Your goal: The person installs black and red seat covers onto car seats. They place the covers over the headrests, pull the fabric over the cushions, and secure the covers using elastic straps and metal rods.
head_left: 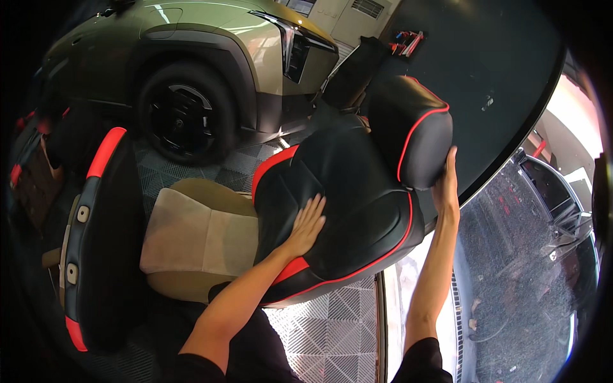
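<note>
A car seat's backrest point(345, 185) in black leather-like covering with red piping and red side panels stretches across the middle, its far end tilted up to the right. My left hand point(307, 226) lies flat on the backrest's black centre with its fingers stretched out. At the upper right end sits a padded black headrest point(418, 137) edged in red piping. My right hand point(447, 185) presses against the headrest's right side, fingers extended upward; part of the hand is hidden by the headrest. A beige and brown fabric seat cushion point(204, 236) adjoins the backrest on the left.
Another black seat part with red ends point(96, 242) stands at left. Beyond is a green car point(211, 38) with a black wheel point(179, 115). A dark panel point(491, 83) with red-handled tools point(407, 43) rises at upper right. A dusty car point(517, 274) is at right, over grey floor tiles point(325, 325).
</note>
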`<action>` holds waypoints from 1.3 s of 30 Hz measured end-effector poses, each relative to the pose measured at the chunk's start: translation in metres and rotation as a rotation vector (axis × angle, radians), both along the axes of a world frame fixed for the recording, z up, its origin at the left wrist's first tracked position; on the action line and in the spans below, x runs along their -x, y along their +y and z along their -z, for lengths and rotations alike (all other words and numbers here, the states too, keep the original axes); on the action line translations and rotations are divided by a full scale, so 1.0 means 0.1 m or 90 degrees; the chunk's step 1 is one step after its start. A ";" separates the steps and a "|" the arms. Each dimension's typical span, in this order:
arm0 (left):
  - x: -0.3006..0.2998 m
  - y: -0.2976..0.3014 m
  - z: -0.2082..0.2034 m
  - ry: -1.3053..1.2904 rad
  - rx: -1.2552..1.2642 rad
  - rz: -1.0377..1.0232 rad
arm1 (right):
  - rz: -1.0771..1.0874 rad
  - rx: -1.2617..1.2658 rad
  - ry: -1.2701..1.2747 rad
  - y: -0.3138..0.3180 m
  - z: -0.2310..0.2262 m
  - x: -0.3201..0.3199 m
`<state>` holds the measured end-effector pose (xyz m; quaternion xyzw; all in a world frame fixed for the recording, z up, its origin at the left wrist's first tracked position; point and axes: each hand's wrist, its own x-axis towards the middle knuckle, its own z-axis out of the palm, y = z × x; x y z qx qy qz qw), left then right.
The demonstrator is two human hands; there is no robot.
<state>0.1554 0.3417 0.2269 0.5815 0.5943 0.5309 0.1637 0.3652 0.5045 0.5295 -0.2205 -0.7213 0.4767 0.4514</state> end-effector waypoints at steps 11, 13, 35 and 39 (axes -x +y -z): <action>0.58 -0.78 1.65 -0.273 0.454 0.114 | 0.102 -0.106 0.251 0.12 -1.34 -0.28; 0.61 -0.80 1.70 -0.292 0.465 0.130 | 0.086 -0.189 0.050 0.13 -1.05 0.26; 0.73 -0.68 1.97 -0.331 0.709 -0.020 | 0.084 0.089 0.151 0.02 0.09 0.25; 0.71 -0.71 1.93 -0.327 0.754 -0.037 | -0.051 0.164 0.107 -0.16 0.54 0.04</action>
